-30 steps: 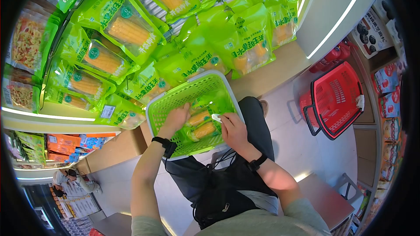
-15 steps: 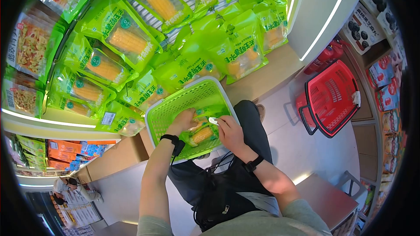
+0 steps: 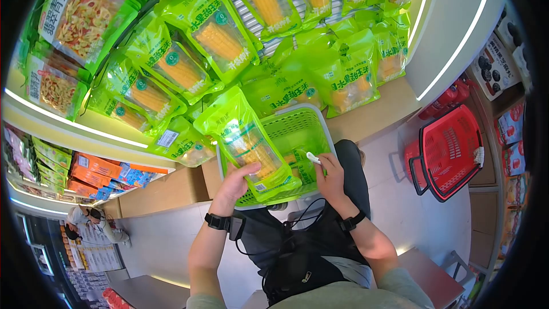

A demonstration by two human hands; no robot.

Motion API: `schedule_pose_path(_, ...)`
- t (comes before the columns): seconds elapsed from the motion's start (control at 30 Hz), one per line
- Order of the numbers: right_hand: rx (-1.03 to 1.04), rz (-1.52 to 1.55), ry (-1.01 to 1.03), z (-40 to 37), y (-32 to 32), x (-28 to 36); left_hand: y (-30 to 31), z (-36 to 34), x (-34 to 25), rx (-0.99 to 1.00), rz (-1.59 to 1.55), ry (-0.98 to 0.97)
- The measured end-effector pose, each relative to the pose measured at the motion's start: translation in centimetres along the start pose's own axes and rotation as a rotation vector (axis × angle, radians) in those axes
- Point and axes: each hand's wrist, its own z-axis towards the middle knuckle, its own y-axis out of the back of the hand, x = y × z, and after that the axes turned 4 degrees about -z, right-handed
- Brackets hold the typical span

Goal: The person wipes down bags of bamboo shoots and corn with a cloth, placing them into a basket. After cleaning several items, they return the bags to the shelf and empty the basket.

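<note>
Partly closed, the left hand (image 3: pixel 231 185) grips a green plastic corn packet (image 3: pixel 249 147) over the light-green perforated plastic basket (image 3: pixel 302 122); a flat thumb should steady it. The right hand (image 3: pixel 331 181) pinches a small white object (image 3: pixel 313 158).

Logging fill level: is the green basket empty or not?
Not empty: packaged corn shows inside the basket, past the pack held up by the left hand. How full: cannot tell; that pack hides part.
</note>
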Motion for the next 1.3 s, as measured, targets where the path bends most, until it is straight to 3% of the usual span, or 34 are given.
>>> schedule_pose_path(0.07, 0.063, 0.278, -0.26, 0.4, 1.2, 1.1, -2.5, -1.5, -0.2, -0.033, 0.154, -0.108)
schedule_pose_path(0.1, 0.071, 0.274, -0.25, 0.6, 1.6, 2.1, -3.2, -2.0, 0.0, -0.066, 0.318, -0.206)
schedule_pose_path(0.13, 0.032, 0.507, -0.316, 0.6, 1.8, 3.5, -3.3, -2.3, 0.5, -0.094, 0.391, -0.217)
schedule_pose_path(0.17, -0.008, 0.739, -0.384, 0.7, 2.2, 5.0, -4.2, -2.7, 0.5, -0.099, 0.382, -0.221)
schedule_pose_path(0.2, -0.001, 0.733, -0.382, 0.9, 2.7, 6.8, -5.2, -3.3, 0.4, -0.117, 0.175, -0.129)
schedule_pose_path(0.23, 0.008, 0.57, -0.264, 1.5, 3.2, 8.9, -5.8, -3.8, 0.4, -0.131, -0.032, -0.034)
schedule_pose_path(0.3, 0.015, 0.396, -0.136, 2.3, 2.9, 11.2, -5.5, -4.4, 1.4, -0.096, -0.036, 0.017)
schedule_pose_path(0.37, -0.014, 0.157, 0.199, 2.7, 2.2, 12.6, -6.1, -5.2, 1.6, 0.019, -0.336, 0.037)
schedule_pose_path(0.53, -0.042, 0.186, 0.115, 1.4, 2.5, 13.9, -6.6, -7.9, 0.8, 0.165, -0.599, 0.049)
schedule_pose_path(0.6, 0.012, 0.256, 0.048, 1.0, 2.9, 14.9, -4.9, -8.4, 3.0, 0.017, -0.137, 0.115)
schedule_pose_path(0.63, 0.02, 0.257, 0.054, 0.7, 3.0, 15.2, -3.6, -8.3, 4.3, 0.012, -0.143, 0.109)
schedule_pose_path(0.7, 0.088, 0.189, 0.177, 0.0, 3.3, 15.8, -1.4, -8.2, 6.4, 0.424, -0.8, 0.207)
schedule_pose_path(0.73, 0.124, 0.1, 0.327, 0.0, 3.7, 15.9, -3.3, -9.3, 4.6, 0.398, -0.902, 0.222)
schedule_pose_path(0.77, 0.127, 0.099, 0.33, 0.1, 4.3, 16.2, -4.4, -9.6, 3.7, 0.412, -0.923, 0.221)
schedule_pose_path(0.87, 0.26, -0.016, 0.699, 0.9, 6.0, 17.5, -4.8, -10.0, 3.3, 0.491, -0.861, 0.214)
schedule_pose_path(1.07, 0.192, -0.12, 0.682, 9.5, 4.8, 18.9, -5.2, -11.0, 5.0, 0.62, -0.808, 0.196)
schedule_pose_path(1.17, 0.269, -0.11, 0.74, 10.0, 5.4, 20.4, -4.8, -11.6, 5.8, 0.699, -0.851, 0.179)
schedule_pose_path(1.2, 0.329, -0.094, 0.789, 8.7, 6.1, 20.8, -4.4, -12.1, 5.8, 0.691, -0.856, 0.174)
schedule_pose_path(1.27, 0.432, -0.058, 0.868, 6.5, 7.6, 21.1, -3.8, -13.2, 5.2, 0.171, -0.753, 0.239)
schedule_pose_path(1.3, 0.473, -0.041, 0.894, 5.2, 8.3, 21.1, -4.0, -13.3, 5.0, 0.161, -0.759, 0.236)
